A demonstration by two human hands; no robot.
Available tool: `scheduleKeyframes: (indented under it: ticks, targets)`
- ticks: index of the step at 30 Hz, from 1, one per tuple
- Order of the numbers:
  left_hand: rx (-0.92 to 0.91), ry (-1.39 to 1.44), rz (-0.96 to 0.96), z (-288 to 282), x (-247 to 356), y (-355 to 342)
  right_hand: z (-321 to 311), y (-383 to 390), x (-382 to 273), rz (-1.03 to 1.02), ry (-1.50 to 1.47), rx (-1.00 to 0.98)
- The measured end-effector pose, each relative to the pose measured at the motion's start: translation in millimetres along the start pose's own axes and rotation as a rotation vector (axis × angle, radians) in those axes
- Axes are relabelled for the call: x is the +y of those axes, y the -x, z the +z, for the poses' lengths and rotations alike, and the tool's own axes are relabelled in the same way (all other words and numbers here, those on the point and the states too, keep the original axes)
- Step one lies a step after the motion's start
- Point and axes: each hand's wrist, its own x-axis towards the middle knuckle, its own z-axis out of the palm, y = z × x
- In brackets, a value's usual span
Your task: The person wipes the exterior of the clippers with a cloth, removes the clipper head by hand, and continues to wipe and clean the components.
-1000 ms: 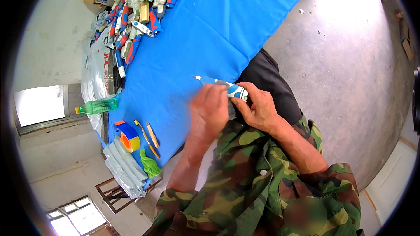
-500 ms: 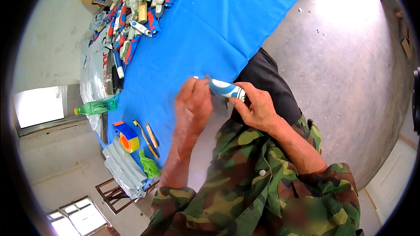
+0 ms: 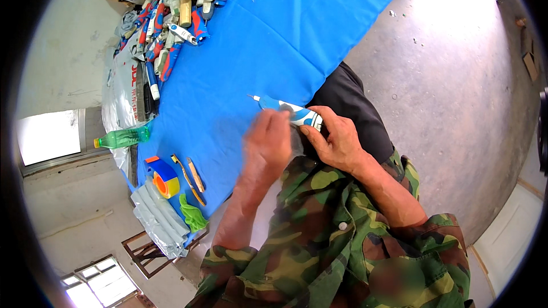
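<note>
A white and blue electric toothbrush handle (image 3: pixel 309 117) points up and left over the near edge of the blue cloth, its thin metal shaft bare at the tip. My right hand (image 3: pixel 341 144) is closed round its base end, thumb in front and fingers behind. Against the middle of the handle, my left hand (image 3: pixel 267 140), blurred by motion, is closed on a small grey piece (image 3: pixel 287 110). What that piece is made of is too smeared to tell.
Many similar handles (image 3: pixel 171 28) lie heaped far left on the blue cloth (image 3: pixel 251 45). Along the left edge are a green bottle (image 3: pixel 123 137), a tape dispenser (image 3: pixel 162 177), an old toothbrush (image 3: pixel 188 179), a wooden-handled tool (image 3: pixel 196 174), a green rag (image 3: pixel 192 214) and folded grey bags (image 3: pixel 160 217).
My left hand has slid right and slightly down along the handle, from the tip to its middle, so the shaft now shows. My right hand keeps its hold almost unmoved.
</note>
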Motion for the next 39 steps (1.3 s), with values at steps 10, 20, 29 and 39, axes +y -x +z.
scheduleKeyframes:
  ticks: [10, 20, 29, 39]
  targets:
    - [0.035, -0.039, -0.049, -5.5, -8.4, -4.4, 1.5, -0.8, -1.1, -0.005, 0.0, -0.006]
    - [0.009, 0.189, -0.078, 3.4, 14.9, 4.1, -0.1, -0.5, 0.5, 0.003, 0.01, -0.029]
    - [0.054, 0.043, -0.1, 0.2, -4.1, 5.7, 3.4, 0.1, 1.2, 0.002, 0.01, -0.007]
    - [-0.035, 0.203, -0.095, 3.8, 17.9, 0.6, 1.2, 0.8, 4.8, -0.009, 0.023, -0.031]
